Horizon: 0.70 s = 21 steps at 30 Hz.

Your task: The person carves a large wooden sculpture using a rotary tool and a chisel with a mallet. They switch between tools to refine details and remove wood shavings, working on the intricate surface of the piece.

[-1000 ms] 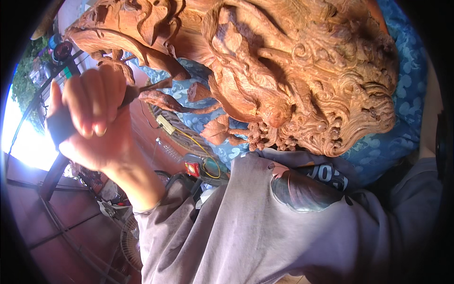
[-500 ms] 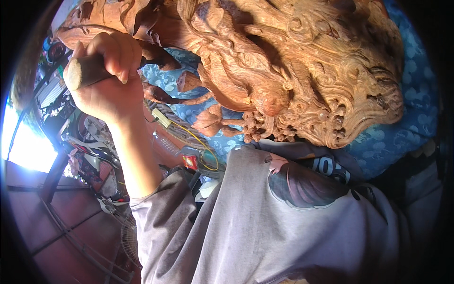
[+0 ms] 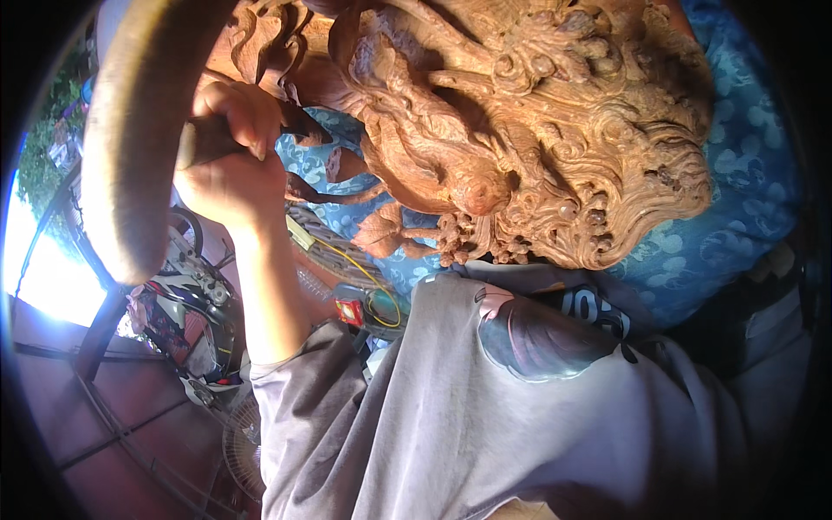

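Note:
My left hand is closed round the dark, rounded handle of what looks like a carving chisel. The blade end is hidden behind my fingers, on the side toward a large, brown carved wooden sculpture. Its surface has deep swirls, leaf-like shapes and clusters of small knobs. A thick, round-ended wooden club comes down from the upper edge, close to the camera and overlapping the view just left of my hand. Whatever holds the club is out of the picture. My right hand does not show.
Blue patterned cloth lies under and around the sculpture. Below my left wrist are a yellow cable and a small red box. A wire fan guard and a motorbike stand at lower left.
The wooden club has swung into full view at upper left. My left hand, still gripping the handle, appears farther right and slightly lower. The sculpture has shifted slightly left in the picture.

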Motion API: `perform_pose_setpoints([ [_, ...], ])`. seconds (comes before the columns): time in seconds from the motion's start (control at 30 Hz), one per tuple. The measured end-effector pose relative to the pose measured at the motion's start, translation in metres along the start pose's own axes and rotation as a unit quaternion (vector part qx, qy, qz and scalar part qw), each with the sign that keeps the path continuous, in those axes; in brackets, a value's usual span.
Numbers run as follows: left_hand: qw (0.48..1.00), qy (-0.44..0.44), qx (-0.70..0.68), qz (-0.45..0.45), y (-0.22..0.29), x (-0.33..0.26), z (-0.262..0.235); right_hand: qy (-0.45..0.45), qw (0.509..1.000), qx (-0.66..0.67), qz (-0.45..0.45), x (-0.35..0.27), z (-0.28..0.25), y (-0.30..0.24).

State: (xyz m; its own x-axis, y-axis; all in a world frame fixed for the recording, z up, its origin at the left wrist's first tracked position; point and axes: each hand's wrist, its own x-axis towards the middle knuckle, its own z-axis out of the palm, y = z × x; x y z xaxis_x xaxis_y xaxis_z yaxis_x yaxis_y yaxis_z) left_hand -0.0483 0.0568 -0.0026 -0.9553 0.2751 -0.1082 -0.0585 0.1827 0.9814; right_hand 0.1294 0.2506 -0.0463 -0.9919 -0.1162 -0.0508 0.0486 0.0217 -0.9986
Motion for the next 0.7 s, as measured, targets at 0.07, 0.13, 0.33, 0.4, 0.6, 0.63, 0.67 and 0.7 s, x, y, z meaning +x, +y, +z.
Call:
perform_pose_setpoints([
  [0.07,1.0,0.012,0.006,0.027,-0.001,0.001,0.006,0.005,1.0,0.003,0.005,0.0,-0.002,-0.002],
  [0.13,0.999,-0.032,-0.027,-0.003,0.001,0.003,-0.001,0.007,1.0,0.006,0.005,0.0,-0.005,-0.002],
  [0.33,1.0,0.002,-0.004,0.031,-0.006,-0.002,0.003,0.01,1.0,0.008,0.013,0.0,-0.009,0.001],
  [0.4,0.999,-0.041,-0.021,0.006,-0.001,0.001,0.004,0.016,1.0,0.014,0.017,0.0,-0.01,-0.001],
  [0.6,0.999,-0.025,0.0,0.023,-0.005,-0.005,-0.001,0.017,1.0,0.018,0.014,-0.001,-0.005,0.002],
  [0.63,0.999,-0.04,-0.013,0.014,-0.005,-0.002,-0.003,0.02,0.999,0.016,0.02,0.0,-0.005,0.0],
  [0.67,0.998,-0.052,-0.02,0.01,-0.003,-0.002,-0.005,0.021,0.999,0.017,0.018,0.0,-0.006,0.0],
  [0.7,0.998,-0.064,-0.027,0.005,-0.002,-0.002,-0.006,0.022,0.999,0.02,0.018,0.0,-0.005,0.0],
])
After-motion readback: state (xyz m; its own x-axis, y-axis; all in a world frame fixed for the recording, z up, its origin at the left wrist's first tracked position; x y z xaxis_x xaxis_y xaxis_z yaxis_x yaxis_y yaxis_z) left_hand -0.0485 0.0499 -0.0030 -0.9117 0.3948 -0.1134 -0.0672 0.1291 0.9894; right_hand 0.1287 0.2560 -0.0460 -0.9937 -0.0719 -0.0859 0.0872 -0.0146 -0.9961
